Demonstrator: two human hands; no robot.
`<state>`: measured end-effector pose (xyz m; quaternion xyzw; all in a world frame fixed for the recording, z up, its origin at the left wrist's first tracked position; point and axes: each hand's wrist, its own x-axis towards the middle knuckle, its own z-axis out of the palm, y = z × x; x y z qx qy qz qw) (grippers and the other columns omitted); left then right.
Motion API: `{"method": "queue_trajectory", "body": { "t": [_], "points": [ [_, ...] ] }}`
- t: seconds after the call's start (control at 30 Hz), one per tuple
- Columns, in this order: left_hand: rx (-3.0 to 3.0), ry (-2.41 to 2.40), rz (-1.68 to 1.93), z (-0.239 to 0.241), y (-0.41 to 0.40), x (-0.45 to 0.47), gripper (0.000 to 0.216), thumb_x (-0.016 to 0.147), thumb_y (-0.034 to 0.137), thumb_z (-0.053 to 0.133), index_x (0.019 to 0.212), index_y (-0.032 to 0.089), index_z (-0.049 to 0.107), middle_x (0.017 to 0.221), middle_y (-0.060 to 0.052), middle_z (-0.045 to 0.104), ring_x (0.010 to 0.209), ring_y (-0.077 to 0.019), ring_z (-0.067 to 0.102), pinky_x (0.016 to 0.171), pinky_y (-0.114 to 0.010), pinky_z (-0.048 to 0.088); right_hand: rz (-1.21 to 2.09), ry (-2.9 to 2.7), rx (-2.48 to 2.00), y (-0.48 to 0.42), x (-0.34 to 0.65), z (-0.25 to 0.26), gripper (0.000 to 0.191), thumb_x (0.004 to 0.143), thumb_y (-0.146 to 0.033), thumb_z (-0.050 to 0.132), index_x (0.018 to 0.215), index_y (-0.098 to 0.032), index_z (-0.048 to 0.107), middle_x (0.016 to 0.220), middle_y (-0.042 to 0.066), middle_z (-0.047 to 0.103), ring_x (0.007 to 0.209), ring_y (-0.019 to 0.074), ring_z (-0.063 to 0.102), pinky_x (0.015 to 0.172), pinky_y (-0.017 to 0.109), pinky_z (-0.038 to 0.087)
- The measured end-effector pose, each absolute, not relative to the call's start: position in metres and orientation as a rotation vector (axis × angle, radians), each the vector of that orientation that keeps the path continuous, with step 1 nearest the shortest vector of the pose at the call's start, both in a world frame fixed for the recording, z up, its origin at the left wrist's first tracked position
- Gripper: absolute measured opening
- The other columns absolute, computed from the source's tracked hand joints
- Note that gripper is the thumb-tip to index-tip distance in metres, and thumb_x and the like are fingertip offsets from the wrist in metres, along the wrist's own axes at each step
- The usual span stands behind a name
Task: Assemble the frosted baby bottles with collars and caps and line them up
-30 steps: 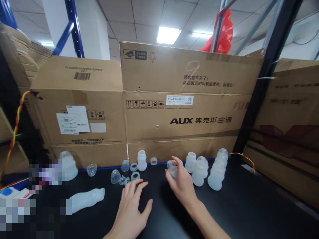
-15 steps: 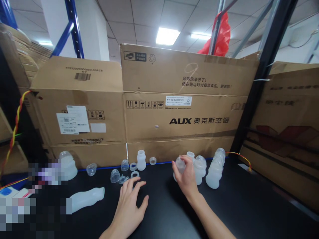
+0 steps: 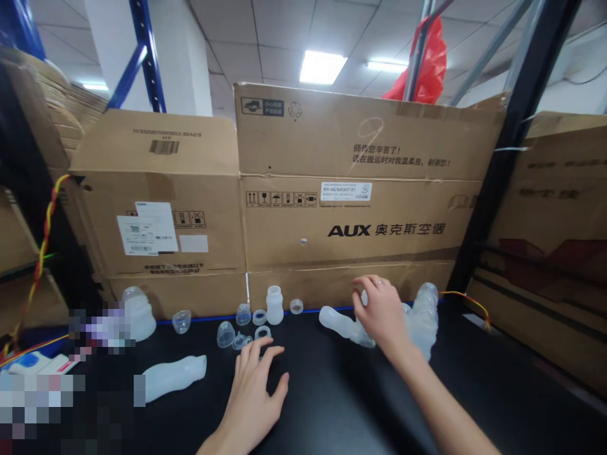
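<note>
My right hand (image 3: 380, 311) is closed around a translucent white bottle (image 3: 337, 322) that is tilted over, its neck pointing left above the black table (image 3: 341, 398). Just right of that hand stands a cluster of capped white bottles (image 3: 423, 315). My left hand (image 3: 256, 392) rests flat on the table with fingers spread, holding nothing, just below a few clear caps (image 3: 226, 333) and white rings (image 3: 262, 331). A small open bottle (image 3: 274, 304) stands behind them by the cardboard.
Large cardboard boxes (image 3: 351, 221) wall off the back of the table. A long white bottle (image 3: 174, 376) lies on its side at left, and a domed white piece (image 3: 139, 312) stands further back. A black shelf post (image 3: 502, 158) rises at right.
My right hand moved right to the bottle cluster and now grips a bottle tipped on its side; the small clear piece it held earlier is no longer visible. The left hand stayed put.
</note>
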<state>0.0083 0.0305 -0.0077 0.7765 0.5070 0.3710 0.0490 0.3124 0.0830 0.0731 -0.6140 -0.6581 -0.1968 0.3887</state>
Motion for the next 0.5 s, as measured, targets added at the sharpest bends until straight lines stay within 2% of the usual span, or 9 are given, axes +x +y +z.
{"method": "queue_trajectory", "body": {
  "t": [0.13, 0.2, 0.27, 0.37, 0.5],
  "points": [
    [2.34, 1.552, 1.12, -0.009, 0.032, 0.008, 0.03, 0.086, 0.021, 0.063, 0.115, 0.026, 0.07, 0.133, -0.01, 0.059, 0.127, -0.0339, 0.052, 0.104, -0.057, 0.048, -0.506, -1.859, -1.761, 0.1, 0.332, 0.095, 0.016, 0.083, -0.028, 0.07, 0.096, -0.019, 0.075, 0.114, 0.019, 0.068, 0.121, 0.041, 0.052, 0.097, 0.051, 0.04],
    [2.323, 1.576, 1.119, -0.009, 0.033, 0.009, 0.03, 0.086, 0.021, 0.063, 0.114, 0.026, 0.071, 0.133, -0.01, 0.059, 0.127, -0.0343, 0.052, 0.103, -0.058, 0.048, -0.481, -1.937, -1.841, 0.106, 0.334, 0.093, 0.009, 0.08, -0.021, 0.073, 0.087, -0.019, 0.076, 0.112, 0.019, 0.069, 0.119, 0.0401, 0.055, 0.095, 0.049, 0.04],
    [2.305, 1.6, 1.122, -0.01, 0.034, 0.009, 0.03, 0.086, 0.021, 0.063, 0.114, 0.026, 0.071, 0.133, -0.01, 0.06, 0.127, -0.0342, 0.053, 0.103, -0.057, 0.048, -0.428, -1.979, -1.912, 0.108, 0.331, 0.088, 0.014, 0.075, -0.009, 0.071, 0.085, -0.017, 0.077, 0.104, 0.019, 0.071, 0.106, 0.0368, 0.063, 0.089, 0.045, 0.043],
    [2.307, 1.606, 1.125, -0.011, 0.033, 0.008, 0.031, 0.087, 0.02, 0.061, 0.115, 0.026, 0.07, 0.133, -0.01, 0.06, 0.127, -0.0335, 0.054, 0.103, -0.056, 0.048, -0.325, -2.008, -1.94, 0.112, 0.323, 0.08, 0.026, 0.073, 0.0, 0.068, 0.093, -0.015, 0.077, 0.102, 0.018, 0.072, 0.093, 0.0323, 0.069, 0.081, 0.039, 0.046],
    [2.353, 1.559, 1.099, -0.011, 0.033, 0.009, 0.032, 0.087, 0.02, 0.061, 0.116, 0.026, 0.07, 0.128, -0.009, 0.064, 0.123, -0.0317, 0.058, 0.103, -0.053, 0.049, -0.208, -2.039, -1.838, 0.122, 0.305, 0.084, 0.036, 0.081, -0.011, 0.073, 0.117, -0.014, 0.07, 0.115, 0.017, 0.071, 0.107, 0.0308, 0.068, 0.089, 0.036, 0.048]
  ]
}}
